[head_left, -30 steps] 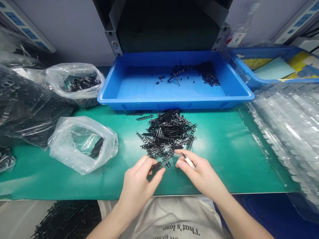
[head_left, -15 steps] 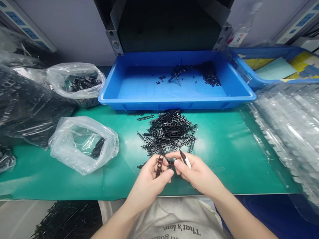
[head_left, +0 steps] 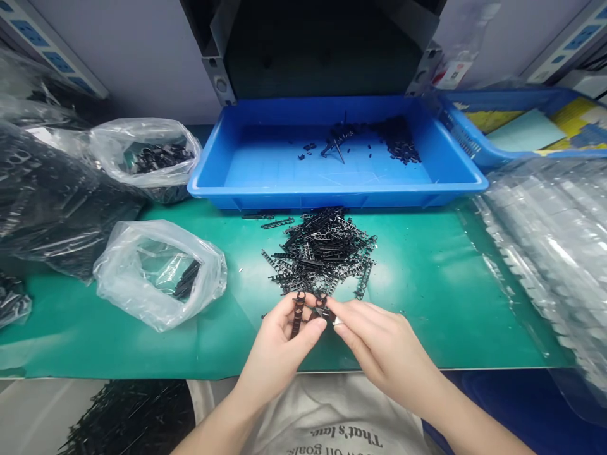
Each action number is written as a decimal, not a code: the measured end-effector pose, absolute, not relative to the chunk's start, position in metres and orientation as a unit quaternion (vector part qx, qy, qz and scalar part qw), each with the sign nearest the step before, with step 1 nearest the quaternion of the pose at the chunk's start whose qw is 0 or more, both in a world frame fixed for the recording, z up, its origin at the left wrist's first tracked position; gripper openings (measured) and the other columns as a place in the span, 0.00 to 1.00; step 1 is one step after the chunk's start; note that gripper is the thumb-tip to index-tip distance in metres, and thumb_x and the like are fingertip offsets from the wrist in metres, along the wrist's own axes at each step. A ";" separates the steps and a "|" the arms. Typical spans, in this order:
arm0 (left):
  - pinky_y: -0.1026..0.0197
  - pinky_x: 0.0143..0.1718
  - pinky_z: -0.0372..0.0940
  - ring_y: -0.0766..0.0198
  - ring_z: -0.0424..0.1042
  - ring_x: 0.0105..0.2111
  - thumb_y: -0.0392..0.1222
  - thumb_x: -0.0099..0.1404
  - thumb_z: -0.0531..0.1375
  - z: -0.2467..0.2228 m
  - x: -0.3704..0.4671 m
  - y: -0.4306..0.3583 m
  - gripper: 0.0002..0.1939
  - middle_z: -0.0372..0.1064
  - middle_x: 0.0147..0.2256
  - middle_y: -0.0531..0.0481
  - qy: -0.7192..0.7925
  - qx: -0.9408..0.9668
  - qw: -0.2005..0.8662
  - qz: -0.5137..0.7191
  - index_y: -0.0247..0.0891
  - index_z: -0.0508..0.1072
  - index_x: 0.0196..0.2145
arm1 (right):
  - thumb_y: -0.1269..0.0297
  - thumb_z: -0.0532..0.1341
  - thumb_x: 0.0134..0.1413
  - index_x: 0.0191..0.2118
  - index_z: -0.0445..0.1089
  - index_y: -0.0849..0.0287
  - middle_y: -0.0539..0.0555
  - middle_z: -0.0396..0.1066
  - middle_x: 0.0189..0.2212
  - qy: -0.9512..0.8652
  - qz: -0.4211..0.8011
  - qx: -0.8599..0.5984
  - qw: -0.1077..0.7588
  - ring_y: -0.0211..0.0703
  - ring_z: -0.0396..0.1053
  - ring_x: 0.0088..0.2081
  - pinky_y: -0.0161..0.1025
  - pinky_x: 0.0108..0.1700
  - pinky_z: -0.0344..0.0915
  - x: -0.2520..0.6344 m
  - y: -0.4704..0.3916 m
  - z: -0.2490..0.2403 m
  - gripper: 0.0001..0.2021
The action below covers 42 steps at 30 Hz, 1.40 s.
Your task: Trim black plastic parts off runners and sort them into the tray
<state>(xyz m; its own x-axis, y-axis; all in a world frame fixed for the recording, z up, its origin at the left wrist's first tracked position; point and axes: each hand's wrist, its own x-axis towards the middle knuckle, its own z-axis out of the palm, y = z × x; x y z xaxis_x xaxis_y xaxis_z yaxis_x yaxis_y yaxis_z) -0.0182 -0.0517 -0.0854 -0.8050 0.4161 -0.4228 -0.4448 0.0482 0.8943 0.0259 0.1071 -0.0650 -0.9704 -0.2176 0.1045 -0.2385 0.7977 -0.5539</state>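
My left hand (head_left: 279, 338) is closed on a black plastic strip (head_left: 298, 316) with ring-like notches along it, which stands out past the fingers. A second black piece (head_left: 321, 302) sits between the fingertips of both hands. My right hand (head_left: 384, 335) is closed around a slim white-handled tool (head_left: 337, 321), mostly hidden by the fingers. Its pointed tip lies against or very near the second piece; contact cannot be made out. Just beyond my hands lies a heap of similar black strips (head_left: 327, 246) on the green mat (head_left: 427, 284).
Behind the heap stands a blue tray (head_left: 284, 196) with small black parts. Two open plastic bags (head_left: 161, 278) (head_left: 142, 139) with black parts are at left. Clear plastic trays (head_left: 550, 253) are stacked at right. A bin of black pieces (head_left: 133, 417) stands below the table edge.
My right hand has turned over, swinging the tool's tip from pointing up and away to pointing left at the piece between my hands. My left hand has shifted slightly left.
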 end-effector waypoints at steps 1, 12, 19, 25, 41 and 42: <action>0.73 0.16 0.44 0.77 0.50 0.20 0.43 0.57 0.59 -0.085 -0.018 -0.051 0.10 0.54 0.26 0.57 0.656 -0.012 0.308 0.689 0.40 0.65 0.37 | 0.67 0.46 0.60 0.50 0.63 0.61 0.54 0.71 0.34 -0.950 0.287 0.120 0.028 0.42 0.68 0.34 0.38 0.30 0.65 0.026 0.106 -0.065 0.16; 0.71 0.14 0.41 0.78 0.41 0.16 0.44 0.58 0.57 -0.083 -0.018 -0.049 0.08 0.52 0.24 0.58 0.657 0.001 0.301 0.692 0.39 0.64 0.35 | 0.68 0.46 0.60 0.49 0.64 0.61 0.54 0.71 0.30 -0.957 0.255 0.112 0.077 0.39 0.67 0.29 0.35 0.25 0.62 0.029 0.099 -0.071 0.16; 0.71 0.15 0.42 0.77 0.41 0.16 0.45 0.59 0.56 -0.086 -0.016 -0.045 0.08 0.49 0.22 0.60 0.638 -0.020 0.308 0.705 0.39 0.62 0.34 | 0.67 0.45 0.60 0.48 0.65 0.62 0.54 0.71 0.29 -0.960 0.245 0.091 0.100 0.39 0.67 0.28 0.34 0.25 0.61 0.029 0.093 -0.077 0.16; 0.70 0.14 0.39 0.76 0.42 0.16 0.47 0.59 0.55 -0.085 -0.018 -0.049 0.11 0.51 0.22 0.59 0.669 -0.023 0.304 0.678 0.38 0.62 0.36 | 0.65 0.45 0.61 0.51 0.61 0.62 0.54 0.71 0.29 -0.961 0.247 0.047 0.113 0.39 0.69 0.29 0.33 0.26 0.62 0.029 0.105 -0.079 0.17; 0.70 0.14 0.39 0.78 0.46 0.12 0.38 0.57 0.53 -0.072 -0.029 -0.060 0.07 0.50 0.17 0.62 0.621 -0.064 0.236 0.744 0.38 0.55 0.26 | 0.66 0.56 0.52 0.35 0.65 0.56 0.52 0.67 0.32 -0.957 0.286 0.025 -0.038 0.41 0.68 0.32 0.36 0.32 0.64 0.014 0.129 -0.079 0.04; 0.70 0.14 0.40 0.78 0.47 0.12 0.37 0.56 0.53 -0.072 -0.031 -0.061 0.07 0.49 0.16 0.62 0.603 -0.068 0.231 0.761 0.38 0.54 0.25 | 0.67 0.57 0.52 0.34 0.65 0.56 0.51 0.68 0.31 -0.948 0.316 0.021 -0.036 0.39 0.68 0.30 0.35 0.31 0.64 0.014 0.131 -0.075 0.03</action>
<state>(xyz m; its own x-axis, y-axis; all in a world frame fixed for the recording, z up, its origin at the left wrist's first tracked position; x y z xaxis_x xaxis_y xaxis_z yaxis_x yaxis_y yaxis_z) -0.0313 -0.0614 -0.0716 -0.8842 0.2691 -0.3817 -0.4332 -0.1670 0.8857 0.0139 0.1314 -0.0753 -0.9966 -0.0619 -0.0549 -0.0167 0.7999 -0.5999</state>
